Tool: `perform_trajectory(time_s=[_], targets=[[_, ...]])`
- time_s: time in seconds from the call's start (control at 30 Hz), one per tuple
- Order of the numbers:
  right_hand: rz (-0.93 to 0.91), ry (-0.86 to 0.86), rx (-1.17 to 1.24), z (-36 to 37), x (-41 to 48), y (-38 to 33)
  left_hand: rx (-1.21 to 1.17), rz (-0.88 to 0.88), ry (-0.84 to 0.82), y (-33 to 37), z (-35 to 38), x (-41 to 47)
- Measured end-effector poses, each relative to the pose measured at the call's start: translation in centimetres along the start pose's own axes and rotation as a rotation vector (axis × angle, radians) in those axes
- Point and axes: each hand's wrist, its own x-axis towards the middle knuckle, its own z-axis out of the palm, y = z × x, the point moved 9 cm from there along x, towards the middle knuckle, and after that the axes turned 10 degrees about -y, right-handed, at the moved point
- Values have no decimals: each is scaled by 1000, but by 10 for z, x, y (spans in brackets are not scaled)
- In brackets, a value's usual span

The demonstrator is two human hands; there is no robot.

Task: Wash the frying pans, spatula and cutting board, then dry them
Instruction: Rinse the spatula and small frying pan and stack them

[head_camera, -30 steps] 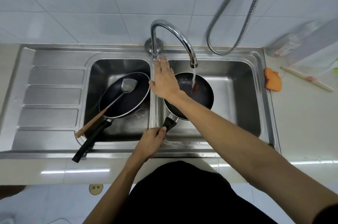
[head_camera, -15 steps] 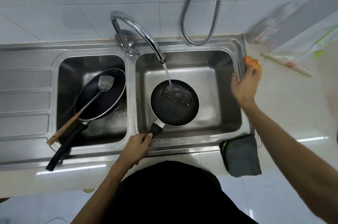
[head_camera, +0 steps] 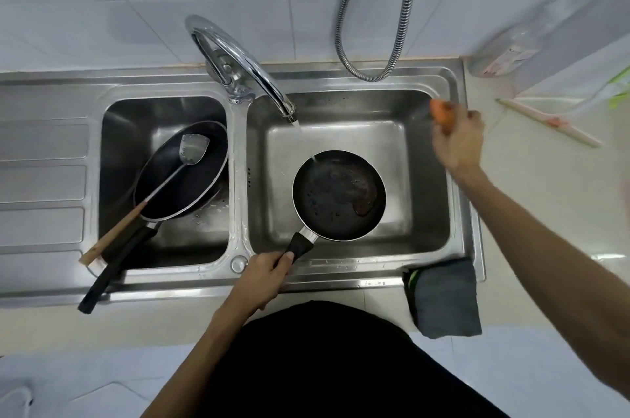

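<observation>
The small frying pan is sitting in the right basin of the sink, water from the tap running onto its far rim. The left hand is closing its grip round the pan's black handle. Left of that grip, the large frying pan is leaning in the left basin, the spatula lying across it. The right hand is gripping an orange sponge (blurred) over the sink's right edge. A grey cloth is draping over the bench edge.
</observation>
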Motion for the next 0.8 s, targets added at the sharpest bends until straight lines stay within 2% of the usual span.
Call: perform_trajectory(time_s=[0.17, 0.33, 0.53, 0.6, 0.77, 0.8], targets=[[-328, -240, 53, 76, -82, -83, 36, 10, 25, 9, -9, 1], [-381, -355, -78, 129, -117, -102, 42, 21, 40, 15, -16, -1], [-298, -260, -260, 133, -99, -125, 91, 82, 56, 18, -17, -2], [-354, -241, -254, 142, -95, -143, 94, 104, 55, 20, -16, -2], [-576, -454, -144, 177, -113, -189, 78, 140, 121, 20, -29, 2], [-639, -550, -141, 177, -126, -195, 66, 141, 132, 17, -33, 3]])
